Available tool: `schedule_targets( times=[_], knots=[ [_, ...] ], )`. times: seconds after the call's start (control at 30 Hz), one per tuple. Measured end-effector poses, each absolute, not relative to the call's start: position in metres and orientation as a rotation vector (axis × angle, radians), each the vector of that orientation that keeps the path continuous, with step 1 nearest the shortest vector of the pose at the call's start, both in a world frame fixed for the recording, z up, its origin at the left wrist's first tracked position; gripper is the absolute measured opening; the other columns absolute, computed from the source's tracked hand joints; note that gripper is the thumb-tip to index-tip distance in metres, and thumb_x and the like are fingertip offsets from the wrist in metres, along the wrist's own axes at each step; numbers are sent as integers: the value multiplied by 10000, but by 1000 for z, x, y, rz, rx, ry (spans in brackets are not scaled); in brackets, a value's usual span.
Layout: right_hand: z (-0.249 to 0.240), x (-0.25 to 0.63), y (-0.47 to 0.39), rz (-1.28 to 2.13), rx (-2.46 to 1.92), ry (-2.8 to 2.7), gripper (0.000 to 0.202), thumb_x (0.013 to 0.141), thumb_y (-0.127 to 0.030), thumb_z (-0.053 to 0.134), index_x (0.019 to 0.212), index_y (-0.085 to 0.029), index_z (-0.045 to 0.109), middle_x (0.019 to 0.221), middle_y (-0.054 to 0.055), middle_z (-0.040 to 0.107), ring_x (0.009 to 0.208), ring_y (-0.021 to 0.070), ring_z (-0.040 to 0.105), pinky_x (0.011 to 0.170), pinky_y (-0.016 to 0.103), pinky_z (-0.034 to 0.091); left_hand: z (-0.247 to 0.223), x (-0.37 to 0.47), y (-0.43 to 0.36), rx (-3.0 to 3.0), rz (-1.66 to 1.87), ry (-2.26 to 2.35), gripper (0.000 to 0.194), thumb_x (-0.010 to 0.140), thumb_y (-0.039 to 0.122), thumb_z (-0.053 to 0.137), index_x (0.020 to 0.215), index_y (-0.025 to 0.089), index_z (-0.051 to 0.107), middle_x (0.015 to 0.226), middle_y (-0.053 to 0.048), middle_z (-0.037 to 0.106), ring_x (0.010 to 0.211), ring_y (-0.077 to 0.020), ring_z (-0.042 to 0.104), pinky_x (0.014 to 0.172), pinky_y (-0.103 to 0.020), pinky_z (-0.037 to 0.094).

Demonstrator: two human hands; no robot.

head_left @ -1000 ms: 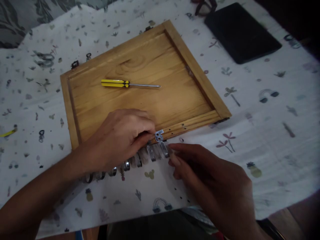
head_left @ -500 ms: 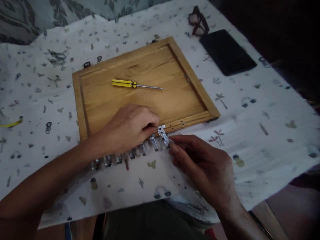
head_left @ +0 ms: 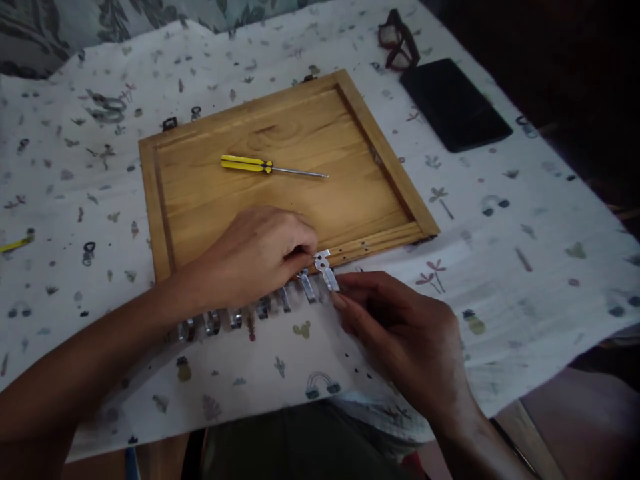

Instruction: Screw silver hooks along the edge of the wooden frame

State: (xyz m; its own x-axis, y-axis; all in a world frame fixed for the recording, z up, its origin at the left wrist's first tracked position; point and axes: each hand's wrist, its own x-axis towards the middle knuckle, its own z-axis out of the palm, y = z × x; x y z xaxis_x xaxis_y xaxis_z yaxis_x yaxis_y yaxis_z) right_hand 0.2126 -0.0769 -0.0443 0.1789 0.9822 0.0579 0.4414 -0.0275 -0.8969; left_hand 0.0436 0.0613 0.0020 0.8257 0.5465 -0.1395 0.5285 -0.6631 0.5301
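A small silver metal bracket (head_left: 326, 269) lies at the near edge of a framed wooden panel (head_left: 290, 193). My right hand (head_left: 400, 327) pinches the bracket's lower end between thumb and fingers. My left hand (head_left: 263, 253) rests over the panel's near edge, its fingers pressed together at the bracket's upper left; whether they hold anything small is hidden. Several similar metal clips (head_left: 235, 318) line that edge, below my left hand. Small dark holes show in the frame strip right of the bracket. A yellow-handled screwdriver (head_left: 247, 164) lies on the panel.
Dark-framed glasses (head_left: 399, 41) and a black tablet-like device (head_left: 455, 105) lie at the back right of the patterned cloth (head_left: 500, 267). Part of a yellow object (head_left: 17, 244) is at the far left. Dark metal fittings (head_left: 170, 124) sit on the panel's far edge.
The right thumb and fingers have shifted slightly at the bracket's lower end. The view has moved a little; my left hand stays in the same place at the panel.
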Motion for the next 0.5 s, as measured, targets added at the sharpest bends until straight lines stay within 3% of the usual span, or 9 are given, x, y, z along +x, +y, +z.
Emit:
schedule_targets(
  times=[0.2,0.5],
  knots=[
    [-40,212,-76,796,-1577,-1445,86,939,-254,700,860,-233,726,590,-88,657,487,52,588,461,153,427,-1,42,62,2452,91,753,163,929,165,633,795,159,727,769,-13,683,710,-129,589,651,-275,362],
    [-40,213,-75,791,-1567,-1475,104,953,-224,686,856,-239,719,639,-92,683,501,41,588,474,148,426,1,43,62,2428,86,763,160,925,152,642,782,159,716,776,-11,684,721,-130,595,661,-273,370]
  ],
)
